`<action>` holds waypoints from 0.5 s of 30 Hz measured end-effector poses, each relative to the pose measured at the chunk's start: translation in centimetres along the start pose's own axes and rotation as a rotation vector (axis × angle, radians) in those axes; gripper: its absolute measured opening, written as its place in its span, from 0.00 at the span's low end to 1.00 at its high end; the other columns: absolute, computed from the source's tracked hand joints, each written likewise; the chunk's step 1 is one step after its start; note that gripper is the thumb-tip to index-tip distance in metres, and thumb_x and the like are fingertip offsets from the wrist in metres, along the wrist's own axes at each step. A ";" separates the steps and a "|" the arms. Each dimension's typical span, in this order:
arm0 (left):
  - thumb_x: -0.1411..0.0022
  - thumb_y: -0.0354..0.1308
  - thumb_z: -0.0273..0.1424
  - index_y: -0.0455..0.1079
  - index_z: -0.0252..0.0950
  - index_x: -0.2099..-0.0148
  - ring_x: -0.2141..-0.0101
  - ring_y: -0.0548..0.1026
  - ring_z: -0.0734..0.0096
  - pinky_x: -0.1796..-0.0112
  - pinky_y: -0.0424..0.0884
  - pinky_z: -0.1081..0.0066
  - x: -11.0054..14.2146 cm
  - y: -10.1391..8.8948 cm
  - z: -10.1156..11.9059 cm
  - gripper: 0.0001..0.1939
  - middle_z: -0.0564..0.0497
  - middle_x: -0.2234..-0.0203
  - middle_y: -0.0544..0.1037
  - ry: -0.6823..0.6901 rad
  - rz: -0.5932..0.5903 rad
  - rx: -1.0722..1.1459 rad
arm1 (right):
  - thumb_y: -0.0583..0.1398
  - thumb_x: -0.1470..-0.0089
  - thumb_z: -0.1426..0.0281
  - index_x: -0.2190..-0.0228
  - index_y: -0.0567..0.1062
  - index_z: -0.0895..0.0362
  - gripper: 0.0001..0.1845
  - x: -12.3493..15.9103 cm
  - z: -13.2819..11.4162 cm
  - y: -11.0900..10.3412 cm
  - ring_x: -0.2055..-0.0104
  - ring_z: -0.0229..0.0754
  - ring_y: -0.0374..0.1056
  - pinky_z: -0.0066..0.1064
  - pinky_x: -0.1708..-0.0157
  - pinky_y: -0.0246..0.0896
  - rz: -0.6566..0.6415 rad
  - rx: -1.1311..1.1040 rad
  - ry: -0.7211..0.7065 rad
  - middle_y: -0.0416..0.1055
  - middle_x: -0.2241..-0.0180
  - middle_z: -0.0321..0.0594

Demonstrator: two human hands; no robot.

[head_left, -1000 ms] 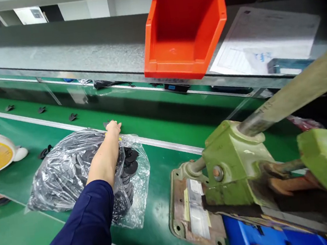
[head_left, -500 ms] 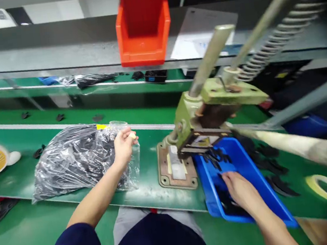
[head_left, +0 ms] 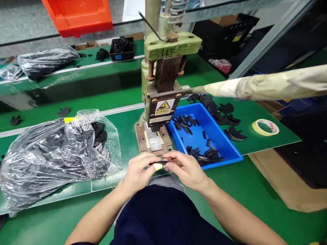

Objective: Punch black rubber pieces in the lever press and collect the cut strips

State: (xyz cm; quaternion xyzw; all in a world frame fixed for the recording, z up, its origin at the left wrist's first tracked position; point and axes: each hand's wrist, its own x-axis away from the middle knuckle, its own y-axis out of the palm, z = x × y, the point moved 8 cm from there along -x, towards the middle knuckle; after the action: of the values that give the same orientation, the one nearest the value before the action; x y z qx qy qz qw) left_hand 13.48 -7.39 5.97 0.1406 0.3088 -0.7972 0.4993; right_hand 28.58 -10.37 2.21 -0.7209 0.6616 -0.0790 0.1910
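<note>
In front of the green hand press (head_left: 162, 112), my left hand (head_left: 139, 173) and my right hand (head_left: 189, 170) meet with pinched fingers. Between them is a small dark strip-like piece (head_left: 163, 162), gripped from both sides; its exact shape is mostly hidden by fingertips. Yellow tape wraps a digit of my left hand. Just beyond my fingers lies the press's base plate (head_left: 142, 140). A blue bin (head_left: 229, 155) right of the press holds several small black strips (head_left: 185, 124). A clear plastic bag (head_left: 50, 163) of dark curved parts lies to the left.
The press lever (head_left: 280, 85), wrapped in pale material, reaches far right. Black curved parts (head_left: 231, 119) and a tape roll (head_left: 265, 127) lie beyond the bin. An orange bin (head_left: 85, 23) sits on the shelf above. Two dark parts (head_left: 63, 112) lie on the green strip behind.
My left hand has come from the far side of the bag to the press front. My right hand has left the blue bin and joined it. The view has turned right.
</note>
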 end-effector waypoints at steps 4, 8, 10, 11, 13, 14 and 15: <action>0.37 0.62 0.25 0.77 0.37 0.56 0.65 0.80 0.71 0.63 0.77 0.73 1.2 -0.2 -0.4 0.07 0.47 0.66 0.81 0.030 0.036 -0.041 | 0.63 0.44 0.60 0.59 0.76 0.53 0.13 0.6 1.0 0.2 0.65 0.39 0.74 0.33 0.62 0.73 0.058 -0.062 0.012 0.78 0.63 0.40; 0.37 0.63 0.27 0.77 0.37 0.57 0.66 0.79 0.72 0.64 0.76 0.72 2.3 0.3 -1.5 0.06 0.48 0.66 0.81 -0.018 0.042 -0.043 | 0.62 0.43 0.61 0.64 0.76 0.54 0.10 1.0 1.9 0.8 0.66 0.38 0.74 0.32 0.65 0.72 0.068 -0.102 0.045 0.77 0.67 0.40; 0.37 0.63 0.27 0.77 0.37 0.57 0.66 0.79 0.71 0.64 0.77 0.72 2.6 0.6 -2.0 0.06 0.48 0.66 0.81 -0.041 0.036 -0.044 | 0.62 0.44 0.60 0.64 0.76 0.54 0.10 1.2 2.4 1.1 0.67 0.38 0.73 0.31 0.66 0.72 0.070 -0.111 0.065 0.76 0.67 0.39; 0.37 0.63 0.27 0.77 0.37 0.57 0.66 0.79 0.72 0.64 0.77 0.72 2.8 0.8 -2.2 0.05 0.48 0.66 0.81 -0.048 0.034 -0.043 | 0.62 0.44 0.60 0.63 0.76 0.54 0.11 1.4 2.7 1.2 0.67 0.38 0.73 0.31 0.66 0.72 0.072 -0.112 0.077 0.76 0.68 0.39; 0.37 0.63 0.26 0.77 0.37 0.57 0.66 0.79 0.72 0.64 0.76 0.73 3.1 1.0 -2.5 0.06 0.48 0.66 0.81 -0.059 0.033 -0.036 | 0.62 0.44 0.61 0.63 0.76 0.54 0.10 1.6 3.1 1.3 0.67 0.38 0.73 0.31 0.66 0.71 0.074 -0.109 0.100 0.77 0.68 0.39; 0.37 0.63 0.26 0.77 0.37 0.57 0.66 0.79 0.72 0.64 0.76 0.73 3.3 1.1 -2.7 0.06 0.48 0.66 0.81 -0.068 0.034 -0.032 | 0.62 0.44 0.61 0.63 0.77 0.54 0.10 1.7 3.3 1.4 0.67 0.38 0.73 0.31 0.66 0.71 0.074 -0.106 0.110 0.77 0.68 0.39; 0.37 0.63 0.26 0.77 0.37 0.56 0.66 0.79 0.72 0.64 0.76 0.73 3.5 1.2 -2.9 0.06 0.48 0.66 0.81 -0.078 0.033 -0.028 | 0.62 0.44 0.62 0.63 0.77 0.53 0.10 1.8 3.4 1.5 0.67 0.38 0.73 0.32 0.66 0.71 0.074 -0.103 0.118 0.77 0.68 0.39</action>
State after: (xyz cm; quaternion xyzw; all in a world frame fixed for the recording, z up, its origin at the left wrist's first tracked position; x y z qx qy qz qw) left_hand 12.73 -8.38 1.42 0.1073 0.2979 -0.7893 0.5260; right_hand 28.69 -11.63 -1.76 -0.6990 0.7009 -0.0800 0.1171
